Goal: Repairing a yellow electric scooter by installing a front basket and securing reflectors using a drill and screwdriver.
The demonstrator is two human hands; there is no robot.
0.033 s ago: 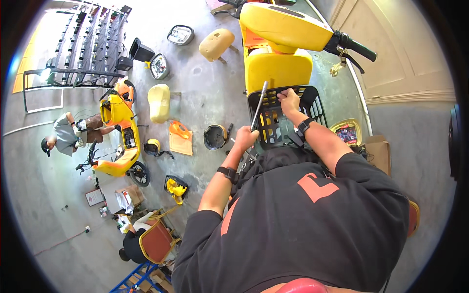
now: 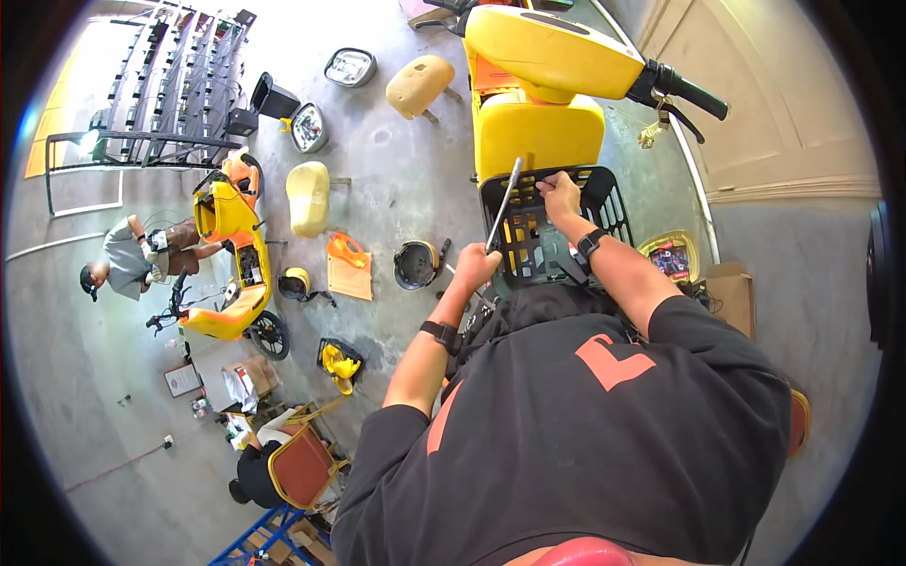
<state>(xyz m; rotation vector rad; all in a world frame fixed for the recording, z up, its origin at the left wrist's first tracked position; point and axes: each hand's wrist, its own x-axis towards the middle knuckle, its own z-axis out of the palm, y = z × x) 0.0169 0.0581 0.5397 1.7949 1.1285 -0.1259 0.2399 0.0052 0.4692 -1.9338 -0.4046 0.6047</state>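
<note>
Silvery rod [image 2: 504,201], tip shifted slightly rightward near the basket's [image 2: 604,175] left edge: stiff, slick, I judge, best held where left hand [image 2: 476,268] clenches its near end; right hand's [image 2: 561,196] hold I cannot tell.

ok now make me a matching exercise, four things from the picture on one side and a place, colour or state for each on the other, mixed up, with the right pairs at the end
Column one
1. silver rod
2. basket
3. right hand
4. chair

Column two
a. red-backed, at the lower left of the view
b. above the slotted container, toward its far side
c. gripped in the left hand
d. black, with openings in its sides

Right pairs: 1-c, 2-d, 3-b, 4-a
</note>
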